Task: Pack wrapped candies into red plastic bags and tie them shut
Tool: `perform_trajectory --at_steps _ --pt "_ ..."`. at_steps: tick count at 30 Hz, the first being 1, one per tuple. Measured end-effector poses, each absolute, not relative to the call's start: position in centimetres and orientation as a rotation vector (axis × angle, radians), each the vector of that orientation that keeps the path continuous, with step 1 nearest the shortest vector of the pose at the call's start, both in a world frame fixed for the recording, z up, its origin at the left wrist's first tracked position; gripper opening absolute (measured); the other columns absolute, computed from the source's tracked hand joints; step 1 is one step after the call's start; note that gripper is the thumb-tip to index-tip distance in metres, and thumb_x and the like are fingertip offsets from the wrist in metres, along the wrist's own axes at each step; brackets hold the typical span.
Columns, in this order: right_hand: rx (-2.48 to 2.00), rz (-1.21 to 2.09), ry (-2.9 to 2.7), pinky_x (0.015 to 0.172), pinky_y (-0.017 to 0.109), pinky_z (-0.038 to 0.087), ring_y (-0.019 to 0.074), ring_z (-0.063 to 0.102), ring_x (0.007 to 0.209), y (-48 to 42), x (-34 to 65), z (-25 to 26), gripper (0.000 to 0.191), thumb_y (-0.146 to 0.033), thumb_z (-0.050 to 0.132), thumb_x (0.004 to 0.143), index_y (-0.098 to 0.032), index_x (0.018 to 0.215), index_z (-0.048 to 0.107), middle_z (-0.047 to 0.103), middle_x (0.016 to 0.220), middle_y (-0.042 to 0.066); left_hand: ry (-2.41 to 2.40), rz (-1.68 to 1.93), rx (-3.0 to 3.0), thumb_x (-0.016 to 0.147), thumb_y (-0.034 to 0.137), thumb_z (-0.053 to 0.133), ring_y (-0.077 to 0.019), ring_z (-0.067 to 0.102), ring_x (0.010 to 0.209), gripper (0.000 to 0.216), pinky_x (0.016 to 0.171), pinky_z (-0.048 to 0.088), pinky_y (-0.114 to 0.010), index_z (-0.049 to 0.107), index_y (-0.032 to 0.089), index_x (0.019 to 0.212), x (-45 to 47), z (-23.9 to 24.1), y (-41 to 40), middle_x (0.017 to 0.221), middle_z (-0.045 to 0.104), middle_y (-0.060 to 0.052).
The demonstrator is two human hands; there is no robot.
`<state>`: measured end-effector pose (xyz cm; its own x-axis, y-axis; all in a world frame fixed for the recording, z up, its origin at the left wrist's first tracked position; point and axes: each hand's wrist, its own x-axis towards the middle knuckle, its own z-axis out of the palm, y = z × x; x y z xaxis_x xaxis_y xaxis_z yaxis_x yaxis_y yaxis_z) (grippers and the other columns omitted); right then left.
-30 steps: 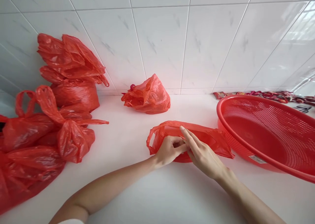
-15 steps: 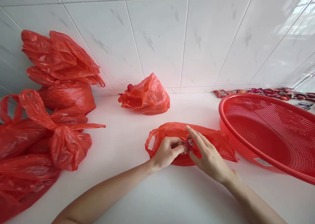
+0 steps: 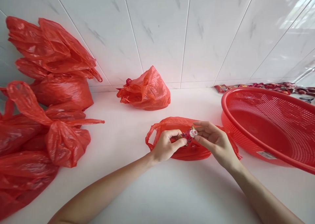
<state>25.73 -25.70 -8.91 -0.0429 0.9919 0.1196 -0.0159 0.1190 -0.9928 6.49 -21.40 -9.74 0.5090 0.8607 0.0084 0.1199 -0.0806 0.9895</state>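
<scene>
A flat red plastic bag (image 3: 172, 123) lies on the white counter (image 3: 157, 191) in front of me. Over it, both hands meet on a small red wrapped packet with a round white label (image 3: 190, 134). My left hand (image 3: 166, 146) is curled, pinching the packet's left side between thumb and fingers. My right hand (image 3: 215, 142) grips its right side with bent fingers. The packet sits just above the bag's mouth.
A large red mesh basket (image 3: 270, 125) stands tilted at the right. A filled red bag (image 3: 146, 91) sits by the tiled wall. Several tied red bags (image 3: 49, 96) pile up at the left. Small red packets (image 3: 261, 86) line the wall at far right.
The small packet has come into view between my hands. My right hand's fingers, stretched flat before, have curled onto it. The view has shifted slightly down.
</scene>
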Motion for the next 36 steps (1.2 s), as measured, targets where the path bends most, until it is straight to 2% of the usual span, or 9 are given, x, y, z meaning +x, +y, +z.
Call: perform_trajectory --at_steps 4,9,13,18,22,27,31,36 --pt "-1.079 1.265 -1.145 0.082 0.037 0.061 0.0233 0.073 0.093 -25.5 25.9 -8.7 0.037 -0.04 0.082 0.079 -0.021 0.109 0.072 0.076 0.101 0.008 0.871 0.768 1.549 0.085 0.035 0.063 -0.0136 0.053 0.066 0.024 0.063 0.042 -0.026 0.063 0.017 0.069 6.5 -9.8 -21.5 0.069 0.064 -0.001" --pt "-1.089 1.35 -1.125 0.081 0.035 0.059 0.0185 0.07 0.078 -25.3 26.1 -8.6 0.032 -0.045 0.079 0.081 -0.019 0.098 0.077 0.077 0.091 0.006 0.889 0.776 1.619 0.087 0.034 0.063 -0.0137 0.055 0.067 0.023 0.063 0.044 -0.026 0.065 0.017 0.072 6.5 -9.8 -21.5 0.07 0.064 -0.001" --pt "-1.085 1.328 -1.116 0.078 0.032 0.059 0.0186 0.07 0.079 -25.3 25.9 -8.2 0.03 -0.046 0.08 0.08 -0.019 0.09 0.073 0.076 0.089 0.006 0.875 0.792 1.651 0.086 0.031 0.062 -0.014 0.056 0.068 0.02 0.065 0.045 -0.026 0.065 0.017 0.071 6.7 -9.7 -21.6 0.07 0.064 0.0" --pt "-1.077 1.287 -1.062 0.074 0.031 0.059 0.0178 0.069 0.077 -25.3 25.9 -7.9 0.032 -0.045 0.083 0.077 -0.02 0.084 0.066 0.074 0.083 0.004 0.863 0.757 1.637 0.087 0.034 0.062 -0.0142 0.054 0.068 0.023 0.066 0.045 -0.026 0.065 0.017 0.072 7.0 -9.7 -21.4 0.069 0.062 0.0" --pt "-1.075 1.312 -1.065 0.075 0.031 0.058 0.0181 0.069 0.078 -25.2 25.9 -8.2 0.033 -0.045 0.084 0.076 -0.019 0.084 0.066 0.073 0.083 0.004 0.762 0.683 1.635 0.087 0.041 0.063 -0.0171 0.057 0.074 0.025 0.069 0.047 -0.029 0.071 0.017 0.085 7.1 -9.9 -21.1 0.077 0.065 -0.003" --pt "-1.075 1.384 -1.041 0.072 0.03 0.057 0.0161 0.067 0.073 -25.1 25.7 -8.6 0.033 -0.044 0.085 0.074 -0.019 0.082 0.066 0.072 0.081 0.003 0.754 0.711 1.608 0.09 0.049 0.061 -0.0144 0.053 0.066 0.036 0.064 0.045 -0.028 0.068 0.016 0.077 6.9 -10.6 -21.3 0.072 0.062 -0.002" --pt "-1.079 1.432 -1.063 0.073 0.029 0.054 0.0145 0.064 0.069 -25.2 25.7 -8.7 0.033 -0.043 0.085 0.074 -0.017 0.081 0.067 0.071 0.076 0.002 0.744 0.714 1.57 0.091 0.046 0.062 -0.0154 0.056 0.072 0.034 0.068 0.045 -0.028 0.07 0.015 0.082 6.4 -10.8 -21.6 0.075 0.065 -0.003" --pt "-1.083 1.414 -1.109 0.072 0.03 0.054 0.0155 0.065 0.07 -25.3 25.5 -8.8 0.032 -0.045 0.083 0.076 -0.018 0.08 0.066 0.072 0.076 0.003 0.73 0.671 1.603 0.089 0.048 0.064 -0.0122 0.048 0.063 0.033 0.06 0.039 -0.026 0.069 0.016 0.083 6.2 -11.0 -21.7 0.07 0.058 0.0"
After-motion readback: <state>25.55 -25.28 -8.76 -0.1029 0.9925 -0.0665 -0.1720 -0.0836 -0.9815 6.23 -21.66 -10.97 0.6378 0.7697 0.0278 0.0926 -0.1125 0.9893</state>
